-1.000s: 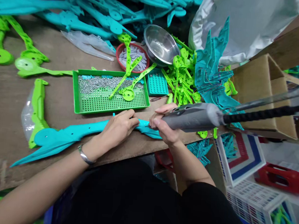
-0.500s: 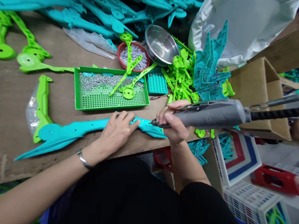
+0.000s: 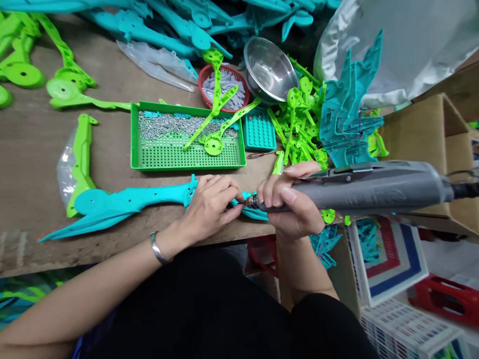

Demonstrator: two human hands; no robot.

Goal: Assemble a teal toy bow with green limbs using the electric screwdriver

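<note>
My right hand (image 3: 292, 201) is wrapped round a grey electric screwdriver (image 3: 367, 187) held almost level, its bit pointing left. At the bit's tip, the thumb and fingertips of my left hand (image 3: 214, 202) are pinched together. Whatever they pinch is too small or hidden to make out. Both hands are over a long turquoise plastic part (image 3: 150, 195), which lies along the front of the table and passes under my left hand. A lime-green plastic piece (image 3: 80, 166) with a clear plastic piece (image 3: 66, 170) lies beside its left end.
Behind the hands stands a green perforated tray (image 3: 187, 166) of screws. Beyond it are a red basket (image 3: 201, 94) of grey pieces and a steel bowl (image 3: 269, 68). Green parts (image 3: 302, 118) are heaped at right, by a cardboard box (image 3: 410, 129). Turquoise parts (image 3: 160, 14) fill the back.
My left hand has slid right along the turquoise part, and its fingertips now meet at the screwdriver's bit. The screwdriver stays in my right hand. The whole view has shifted slightly.
</note>
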